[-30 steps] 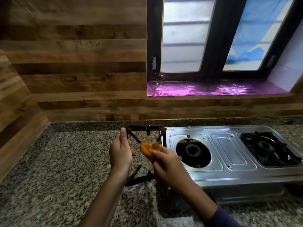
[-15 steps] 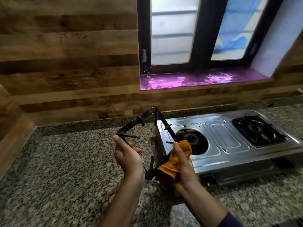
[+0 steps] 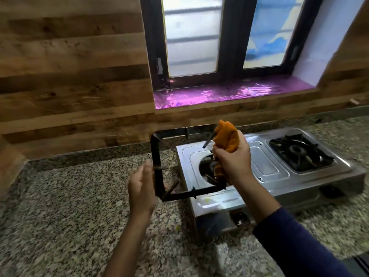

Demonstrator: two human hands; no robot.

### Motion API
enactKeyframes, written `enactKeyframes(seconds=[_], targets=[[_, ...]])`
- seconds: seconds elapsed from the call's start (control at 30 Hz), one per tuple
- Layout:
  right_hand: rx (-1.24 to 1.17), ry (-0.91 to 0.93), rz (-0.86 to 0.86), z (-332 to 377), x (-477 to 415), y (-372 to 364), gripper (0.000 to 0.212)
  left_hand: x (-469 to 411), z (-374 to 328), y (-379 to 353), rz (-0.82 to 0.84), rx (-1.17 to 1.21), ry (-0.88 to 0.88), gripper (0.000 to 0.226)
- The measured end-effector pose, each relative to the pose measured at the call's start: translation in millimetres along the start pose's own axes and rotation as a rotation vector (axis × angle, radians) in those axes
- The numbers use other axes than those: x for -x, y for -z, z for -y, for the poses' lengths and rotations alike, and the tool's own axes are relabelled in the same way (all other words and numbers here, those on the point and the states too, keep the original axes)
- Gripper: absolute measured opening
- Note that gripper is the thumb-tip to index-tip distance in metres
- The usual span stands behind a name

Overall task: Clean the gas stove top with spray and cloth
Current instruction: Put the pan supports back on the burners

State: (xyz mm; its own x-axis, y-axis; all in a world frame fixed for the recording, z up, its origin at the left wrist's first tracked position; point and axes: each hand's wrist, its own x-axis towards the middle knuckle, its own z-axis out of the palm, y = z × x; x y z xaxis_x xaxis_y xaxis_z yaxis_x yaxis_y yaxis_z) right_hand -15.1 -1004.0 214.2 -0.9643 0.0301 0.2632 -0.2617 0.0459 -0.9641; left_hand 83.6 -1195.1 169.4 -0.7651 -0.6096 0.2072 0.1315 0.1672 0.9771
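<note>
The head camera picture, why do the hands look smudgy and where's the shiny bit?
In the head view, the left hand is smeared by motion blur; the right hand is a little sharper. Window light glares off the purple sill and the steel stove top. The wide lens bends the edges.

right arm: navy long sleeve (image 3: 295,242) (pushed up); left arm: bare

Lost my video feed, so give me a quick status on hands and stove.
Left hand steadies lifted pan grate. Right hand grips orange cloth on grate's right side. Left burner bare. No spray bottle in view.
</note>
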Motion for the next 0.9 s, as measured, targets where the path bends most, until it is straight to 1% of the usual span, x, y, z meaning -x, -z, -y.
enactKeyframes(seconds=[0.03, 0.07, 0.1, 0.13, 0.2, 0.27, 0.3, 0.33, 0.4, 0.43, 0.5, 0.6, 0.67, 0.73, 0.8, 0.9], targets=[[0.033, 0.013, 0.052, 2.1, -10.2, 6.7, 0.033, -2.7, -7.4, -9.1, 0.064, -0.051, -0.032, 0.055], [0.057, 0.021, 0.097, 4.7, -20.5, 13.6, 0.034, -3.1, -14.1, -22.5, 0.072, -0.076, -0.055, 0.057], [0.07, 0.022, 0.13, 6.2, -30.6, 20.3, 0.034, -1.9, -19.2, -37.2, 0.038, -0.074, -0.054, 0.057], [0.066, 0.022, 0.16, 7.7, -39.3, 25.7, 0.034, -0.2, -22.1, -52.2, -0.027, -0.041, -0.018, 0.055], [0.08, 0.007, 0.218, 6.7, -59.3, 42.7, 0.032, 5.0, -22.9, -85.7, -0.165, 0.083, 0.122, 0.052], [0.141, -0.01, 0.253, 4.8, -76.9, 59.8, 0.033, 11.2, -19.8, -117.7, -0.25, 0.206, 0.228, 0.05], [0.209, 0.008, 0.232, 2.8, -85.2, 70.4, 0.034, 15.0, -17.6, -135.4, -0.274, 0.238, 0.265, 0.05], [0.308, 0.06, 0.173, 0.5, -91.4, 76.7, 0.035, 17.4, -15.7, -148.7, -0.292, 0.268, 0.301, 0.051], [0.474, 0.174, 0.013, -1.3, -98.8, 90.9, 0.035, 19.8, -14.5, -173.0, -0.333, 0.315, 0.365, 0.052], [0.489, 0.205, -0.046, 0.7, -102.0, 101.7, 0.034, 19.9, -16.7, -186.9, -0.348, 0.341, 0.39, 0.051], [0.443, 0.214, -0.078, 7.5, -103.6, 121.0, 0.034, 16.6, -23.3, -208.4, -0.39, 0.393, 0.41, 0.049], [0.452, 0.236, 0.01, 7.9, -97.7, 140.0, 0.033, 11.1, -33.3, -240.2, -0.471, 0.421, 0.399, 0.046], [0.508, 0.323, 0.077, -4.5, -82.1, 135.9, 0.028, 8.8, -38.0, -258.2, -0.511, 0.448, 0.43, 0.046], [0.636, 0.422, 0.155, -27.1, -64.5, 130.4, 0.033, 8.6, -40.5, -275.6, -0.549, 0.496, 0.47, 0.047], [0.704, 0.487, 0.23, -48.1, -47.6, 129.3, 0.04, 9.1, -39.5, -284.2, -0.576, 0.505, 0.457, 0.047], [0.616, 0.501, 0.295, -69.3, -35.5, 146.0, 0.042, 9.8, -31.1, -291.6, -0.611, 0.501, 0.427, 0.047]])
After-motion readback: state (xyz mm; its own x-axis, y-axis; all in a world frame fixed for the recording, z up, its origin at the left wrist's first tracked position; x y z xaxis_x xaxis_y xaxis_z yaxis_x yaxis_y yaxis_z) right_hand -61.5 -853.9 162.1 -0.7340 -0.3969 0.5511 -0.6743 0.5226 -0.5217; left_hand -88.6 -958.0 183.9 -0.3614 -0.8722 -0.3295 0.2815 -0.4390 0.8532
